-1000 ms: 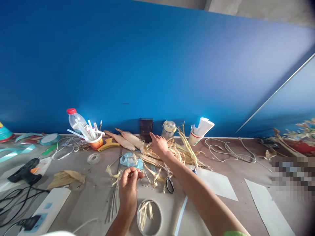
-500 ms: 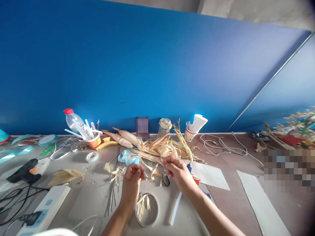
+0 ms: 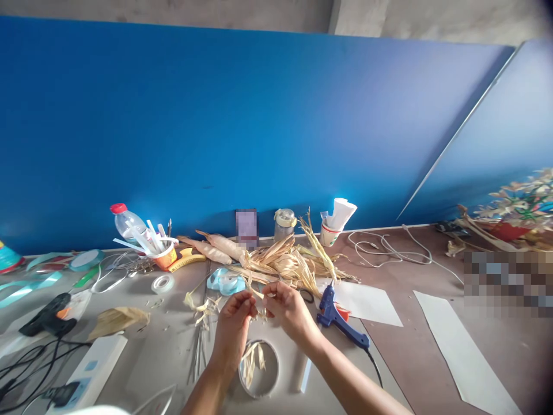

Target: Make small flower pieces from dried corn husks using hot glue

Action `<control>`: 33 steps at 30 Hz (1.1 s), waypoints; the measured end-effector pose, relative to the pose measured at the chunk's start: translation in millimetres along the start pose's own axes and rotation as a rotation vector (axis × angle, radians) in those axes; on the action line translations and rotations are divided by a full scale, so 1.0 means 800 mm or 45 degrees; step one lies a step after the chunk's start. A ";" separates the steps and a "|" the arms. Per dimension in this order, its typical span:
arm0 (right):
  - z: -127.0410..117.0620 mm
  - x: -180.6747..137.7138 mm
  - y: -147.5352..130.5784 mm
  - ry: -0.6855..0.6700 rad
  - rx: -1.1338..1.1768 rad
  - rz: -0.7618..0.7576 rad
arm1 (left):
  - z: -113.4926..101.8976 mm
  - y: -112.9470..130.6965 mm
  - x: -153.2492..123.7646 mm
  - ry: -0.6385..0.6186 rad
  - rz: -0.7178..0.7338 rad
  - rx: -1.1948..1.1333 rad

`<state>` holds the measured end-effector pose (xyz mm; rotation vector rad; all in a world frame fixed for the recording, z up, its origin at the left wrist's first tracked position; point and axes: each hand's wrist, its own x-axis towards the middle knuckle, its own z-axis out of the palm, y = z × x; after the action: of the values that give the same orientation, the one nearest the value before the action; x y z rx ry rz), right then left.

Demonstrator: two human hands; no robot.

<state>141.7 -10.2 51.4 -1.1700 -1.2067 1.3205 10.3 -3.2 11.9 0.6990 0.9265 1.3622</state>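
Note:
My left hand [image 3: 234,325] and my right hand [image 3: 288,307] meet low in the middle of the table, both pinched on a thin pale strip of dried corn husk [image 3: 258,295] between their fingertips. Just beyond them lies a heap of dried corn husks [image 3: 285,262]. Below my hands sits a round tin lid [image 3: 258,368] holding husk scraps. A blue glue gun [image 3: 334,311] lies right of my right hand, and black scissors [image 3: 307,295] show partly behind it.
A water bottle [image 3: 125,220], an orange cup of sticks [image 3: 164,253], a tape roll [image 3: 163,283] and a black glue gun [image 3: 45,314] lie left. White paper sheets [image 3: 464,351], a white cable [image 3: 389,251] and a paper cup [image 3: 329,233] lie right. A blue wall backs the table.
My right hand came back from the husk heap with a strip and joined my left hand. The view shifted, and the blue glue gun now shows.

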 end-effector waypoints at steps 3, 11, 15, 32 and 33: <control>0.010 0.008 0.007 0.027 -0.004 -0.057 | 0.000 -0.004 -0.001 -0.005 0.051 0.083; 0.025 0.011 0.012 0.118 -0.007 -0.079 | 0.001 -0.005 -0.006 -0.011 0.131 0.276; 0.026 0.013 0.019 0.120 0.008 -0.091 | 0.001 -0.010 -0.005 -0.018 0.141 0.288; 0.007 0.010 0.001 -0.151 0.216 0.009 | 0.006 0.007 -0.008 -0.128 -0.164 -0.069; 0.004 0.010 0.001 -0.170 0.252 0.008 | 0.005 0.007 -0.008 -0.120 -0.151 -0.055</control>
<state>137.8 -2.3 50.7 -0.9573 -1.1375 1.5055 11.2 -8.4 19.9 0.6591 0.8480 1.2313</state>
